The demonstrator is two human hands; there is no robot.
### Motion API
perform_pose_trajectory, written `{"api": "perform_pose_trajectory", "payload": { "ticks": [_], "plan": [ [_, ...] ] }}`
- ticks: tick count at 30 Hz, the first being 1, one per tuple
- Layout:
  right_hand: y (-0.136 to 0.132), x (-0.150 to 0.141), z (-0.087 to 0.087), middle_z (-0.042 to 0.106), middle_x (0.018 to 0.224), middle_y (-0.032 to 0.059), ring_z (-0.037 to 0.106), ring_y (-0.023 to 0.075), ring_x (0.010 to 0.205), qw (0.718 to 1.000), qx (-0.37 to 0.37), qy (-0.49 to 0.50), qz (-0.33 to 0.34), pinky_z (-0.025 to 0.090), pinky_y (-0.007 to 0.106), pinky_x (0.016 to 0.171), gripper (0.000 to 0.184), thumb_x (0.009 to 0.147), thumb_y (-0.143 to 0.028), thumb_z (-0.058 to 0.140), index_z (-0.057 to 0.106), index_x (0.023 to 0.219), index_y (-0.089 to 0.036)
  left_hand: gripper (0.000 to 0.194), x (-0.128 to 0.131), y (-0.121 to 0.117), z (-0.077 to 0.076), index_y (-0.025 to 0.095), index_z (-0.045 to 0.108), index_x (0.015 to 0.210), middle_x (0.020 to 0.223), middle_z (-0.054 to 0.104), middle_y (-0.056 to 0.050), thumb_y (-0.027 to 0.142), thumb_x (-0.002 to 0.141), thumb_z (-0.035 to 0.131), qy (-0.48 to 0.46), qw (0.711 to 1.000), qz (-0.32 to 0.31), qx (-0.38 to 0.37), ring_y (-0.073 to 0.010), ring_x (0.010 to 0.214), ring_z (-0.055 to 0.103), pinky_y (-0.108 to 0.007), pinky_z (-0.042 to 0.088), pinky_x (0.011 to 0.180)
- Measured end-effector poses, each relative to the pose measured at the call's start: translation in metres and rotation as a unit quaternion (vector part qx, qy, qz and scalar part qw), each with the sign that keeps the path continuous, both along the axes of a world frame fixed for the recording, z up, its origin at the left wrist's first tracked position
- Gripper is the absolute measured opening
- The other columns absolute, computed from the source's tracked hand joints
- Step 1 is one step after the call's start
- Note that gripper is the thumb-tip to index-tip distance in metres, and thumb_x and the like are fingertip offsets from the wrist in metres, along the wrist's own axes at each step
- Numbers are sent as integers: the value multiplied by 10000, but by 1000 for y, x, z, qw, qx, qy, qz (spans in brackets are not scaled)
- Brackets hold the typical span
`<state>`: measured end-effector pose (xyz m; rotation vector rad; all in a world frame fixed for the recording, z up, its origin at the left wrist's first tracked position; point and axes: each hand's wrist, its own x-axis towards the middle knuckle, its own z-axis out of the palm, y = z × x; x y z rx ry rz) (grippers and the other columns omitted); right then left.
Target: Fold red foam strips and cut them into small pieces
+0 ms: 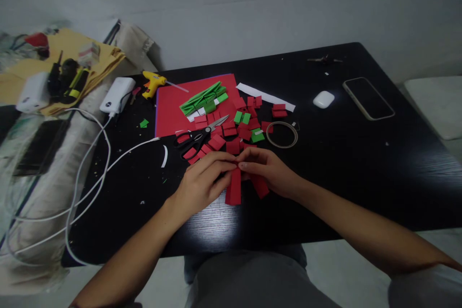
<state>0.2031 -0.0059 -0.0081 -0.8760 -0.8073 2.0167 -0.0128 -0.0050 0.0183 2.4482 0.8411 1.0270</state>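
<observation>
Both hands meet near the front middle of the black table. My left hand [209, 179] pinches a folded red paper strip [234, 190], whose loose end hangs toward me. From the other side my right hand [267, 169] pinches red paper as well, and a second red end [260, 186] sticks out below its fingers. Whether the two ends belong to one strip is hidden by the fingers. Just beyond lie several small folded red paper pieces [233, 147] and a few green ones [257, 135]. Black-handled scissors [202, 135] rest on the pile, blades pointing away to the right.
A red sheet [166, 118] carries folded green strips [204, 98]. A yellow glue gun [154, 83] and a white power bank [118, 95] with a cable [108, 149] lie left. A tape ring [282, 134], an earbud case [324, 99] and a phone [368, 98] are right.
</observation>
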Motion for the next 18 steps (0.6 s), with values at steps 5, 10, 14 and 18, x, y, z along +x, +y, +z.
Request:
{"api": "perform_pose_trajectory", "payload": {
  "ticks": [5,10,14,18],
  "plan": [
    [0,1,3,726,836,-17,711,99,761,1000,-2,-5,10,621,217,734,202,789,-284,894,753,892,-183,168,-1,1,-2,145,681,1115,1159,712,-122,88,959,655,-5,1000,9,-14,-179,1054,720,-298,614,905],
    [1,1,4,716,829,-22,713,97,758,1000,-6,8,8,626,213,719,208,781,-283,899,746,878,-181,125,1,4,-2,154,674,1081,1115,741,-109,105,969,646,-17,997,16,-73,-179,1035,730,-299,609,898],
    [1,1,4,710,837,-19,709,100,781,1000,-1,1,5,625,217,739,204,787,-287,893,751,889,-182,139,2,4,-2,163,669,1095,1061,763,-87,102,974,638,-15,997,16,-76,-168,981,738,-289,611,866],
    [1,1,4,710,847,-13,704,106,782,1000,-4,-5,7,616,221,733,203,784,-281,889,757,900,-179,143,2,4,-2,164,674,1092,1068,763,-91,95,971,640,-20,997,13,-76,-168,990,736,-291,609,871]
  ]
}}
